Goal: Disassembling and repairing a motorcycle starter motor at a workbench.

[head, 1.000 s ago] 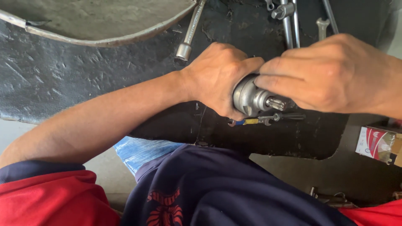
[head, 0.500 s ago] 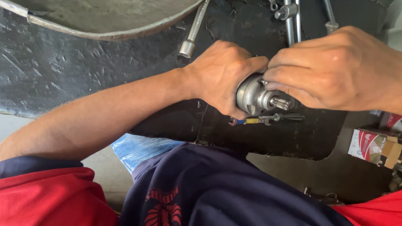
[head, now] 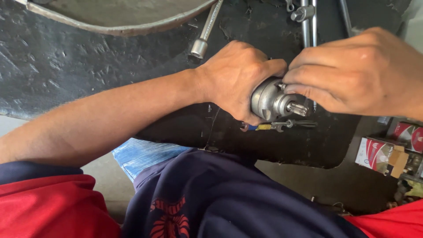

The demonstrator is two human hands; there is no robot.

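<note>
Both hands are gripping one silver metal motor housing (head: 272, 99), which we are holding above a black rubber mat (head: 88, 66). Our left hand (head: 235, 79) is wrapping closed around the rear of the housing, with the thumb lying across its top and the fingers curling beneath it. Our right hand (head: 357, 72) is closing over the front of the housing from above, fingertips pressing on its rim. We are noting a short splined shaft (head: 298, 109) projecting from the housing's front face, just below the right hand's fingers.

Taking the housing as our reference: directly beneath it, a small spanner with a blue and yellow handle (head: 260, 127) is lying on the mat. Up and to the left of the housing, a long socket extension (head: 205, 33) is resting on the mat, its socket end pointing toward our left wrist. Above the housing, several more steel tools (head: 306, 17) are lying partly hidden by the right hand. Further up and left, the curved edge of a grey metal pan (head: 132, 20) is overlapping the mat. Down and to the right of the housing, red and white cardboard boxes (head: 381, 154) are sitting off the mat. We cannot tell what the boxes are containing.
</note>
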